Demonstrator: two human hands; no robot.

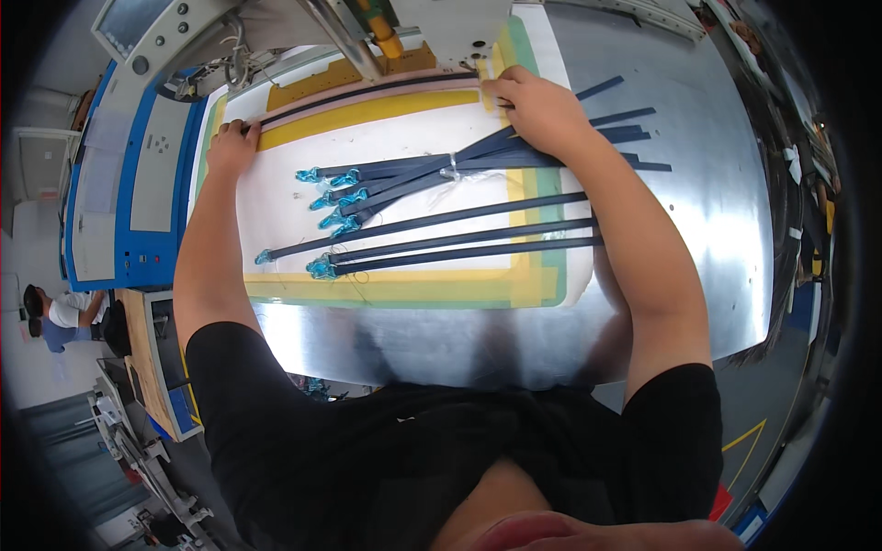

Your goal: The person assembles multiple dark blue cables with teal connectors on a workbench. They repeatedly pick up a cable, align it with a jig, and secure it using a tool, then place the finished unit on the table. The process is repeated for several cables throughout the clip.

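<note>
A long dark strip (367, 90) lies in a pale pink guide at the far side of the white work board (276, 202). My left hand (232, 149) has its fingers closed at the strip's left end. At the right end, my right hand (537, 108) is closed with fingertips pinched down; its exact grip is partly hidden. A bundle of navy flat straps (413, 173), tied with a clear band (451, 167), lies nearer to me. Their left ends are wrapped in shiny light-blue plastic (342, 197). Several loose straps (459, 251) lie in front of the bundle, passing under my right forearm.
Yellow and green tape (524, 275) edges the board on a shiny metal table (698, 211). A machine arm with a yellow cylinder (386, 37) stands behind the guide. At left are a control panel (138, 23) and a blue cabinet (138, 184). Another person (69, 317) is farther left.
</note>
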